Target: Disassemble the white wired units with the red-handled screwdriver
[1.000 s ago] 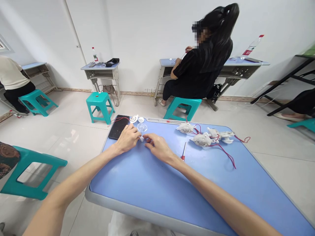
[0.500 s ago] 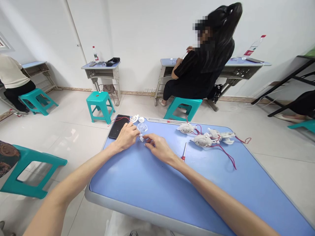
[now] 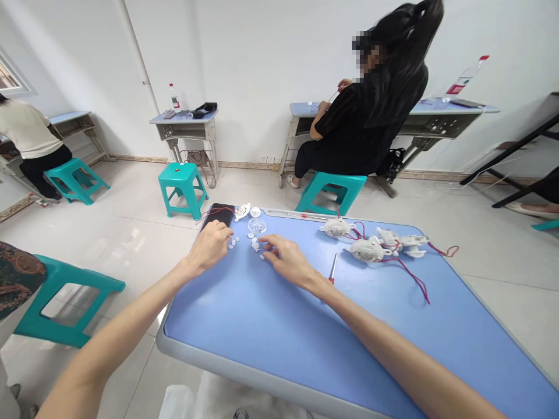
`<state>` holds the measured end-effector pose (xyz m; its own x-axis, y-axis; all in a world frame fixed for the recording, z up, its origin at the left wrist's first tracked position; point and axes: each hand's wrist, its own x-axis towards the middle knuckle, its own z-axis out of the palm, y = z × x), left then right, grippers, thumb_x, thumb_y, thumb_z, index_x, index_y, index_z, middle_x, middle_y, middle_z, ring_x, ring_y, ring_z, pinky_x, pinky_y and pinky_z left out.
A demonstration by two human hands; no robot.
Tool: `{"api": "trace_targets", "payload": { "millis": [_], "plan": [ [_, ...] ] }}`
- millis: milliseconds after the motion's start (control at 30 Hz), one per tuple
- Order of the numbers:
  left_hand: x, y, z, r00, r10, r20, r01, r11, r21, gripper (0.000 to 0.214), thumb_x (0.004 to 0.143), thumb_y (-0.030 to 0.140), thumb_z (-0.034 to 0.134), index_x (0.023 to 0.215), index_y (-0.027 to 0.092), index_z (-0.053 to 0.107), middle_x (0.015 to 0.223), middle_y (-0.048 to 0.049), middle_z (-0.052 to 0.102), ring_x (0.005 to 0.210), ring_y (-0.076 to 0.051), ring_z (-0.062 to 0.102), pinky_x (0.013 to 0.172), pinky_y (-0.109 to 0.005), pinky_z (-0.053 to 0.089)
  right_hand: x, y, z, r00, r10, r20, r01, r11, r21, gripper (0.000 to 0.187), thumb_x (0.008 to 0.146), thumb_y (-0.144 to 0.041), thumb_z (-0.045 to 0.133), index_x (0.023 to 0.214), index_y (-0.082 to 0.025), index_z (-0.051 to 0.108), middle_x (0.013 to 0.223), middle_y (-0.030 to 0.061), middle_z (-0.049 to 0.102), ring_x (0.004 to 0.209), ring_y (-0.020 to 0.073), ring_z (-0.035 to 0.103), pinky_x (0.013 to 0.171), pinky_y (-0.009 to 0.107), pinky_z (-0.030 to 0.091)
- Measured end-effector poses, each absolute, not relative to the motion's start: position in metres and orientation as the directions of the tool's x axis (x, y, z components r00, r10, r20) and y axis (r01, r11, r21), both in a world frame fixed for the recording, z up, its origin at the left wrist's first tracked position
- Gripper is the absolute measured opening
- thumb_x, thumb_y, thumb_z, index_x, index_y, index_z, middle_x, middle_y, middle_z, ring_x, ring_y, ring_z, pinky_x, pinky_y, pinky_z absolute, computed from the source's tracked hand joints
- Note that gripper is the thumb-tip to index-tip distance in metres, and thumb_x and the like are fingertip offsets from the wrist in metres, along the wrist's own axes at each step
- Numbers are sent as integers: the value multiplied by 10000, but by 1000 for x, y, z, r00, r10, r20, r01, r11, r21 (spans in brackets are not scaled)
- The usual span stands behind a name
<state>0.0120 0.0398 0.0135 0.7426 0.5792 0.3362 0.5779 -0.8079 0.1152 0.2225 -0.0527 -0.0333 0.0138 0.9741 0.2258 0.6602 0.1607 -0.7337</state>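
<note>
Left hand loosely curled, right hand curled down among small white plastic pieces on the blue table (clear dome just far of them), any grip unclear on both.

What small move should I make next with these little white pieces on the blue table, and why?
Probably gather the small white pieces into one spot beside the clear plastic dome with your right hand. They lie loose between it and your left hand, so one careless sweep could spread them across the blue table.
</note>
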Motion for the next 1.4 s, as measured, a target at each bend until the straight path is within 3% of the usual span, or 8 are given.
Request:
{"api": "trace_targets", "payload": {
  "millis": [133,400,633,1400],
  "plan": [
    [11,29,8,757,587,286,598,-799,56,200,896,88,498,911,148,688,874,-100,647,913,-229,547,836,-364,456,220,-53,-35,-9,967,256,667,196,-719,355,801,-63,547,1111,-205,646,1072,67,668,892,178,649,814,338,529],
    [20,18,16,732,656,183,638,-755,151,258,896,57,436,945,161,667,918,-75,594,808,-175,585,734,-294,454,223,-59,-32,0,967,255,672,189,-716,304,822,-93,561,1095,-190,654,1061,73,667,886,183,650,819,344,528],
    [37,17,12,685,726,69,726,-687,26,202,889,94,479,792,130,653,829,-87,575,714,-190,581,634,-307,418,226,-65,-26,-3,969,245,689,180,-702,318,822,-85,569,1105,-200,654,1072,76,667,887,183,657,810,333,530],
    [48,22,12,694,717,59,718,-696,9,303,811,-45,403,805,131,649,867,-96,606,792,-204,591,670,-306,437,226,-69,-22,7,971,237,677,170,-716,325,813,-95,599,1118,-197,645,1032,73,676,864,179,659,784,328,535]
  ]
}}
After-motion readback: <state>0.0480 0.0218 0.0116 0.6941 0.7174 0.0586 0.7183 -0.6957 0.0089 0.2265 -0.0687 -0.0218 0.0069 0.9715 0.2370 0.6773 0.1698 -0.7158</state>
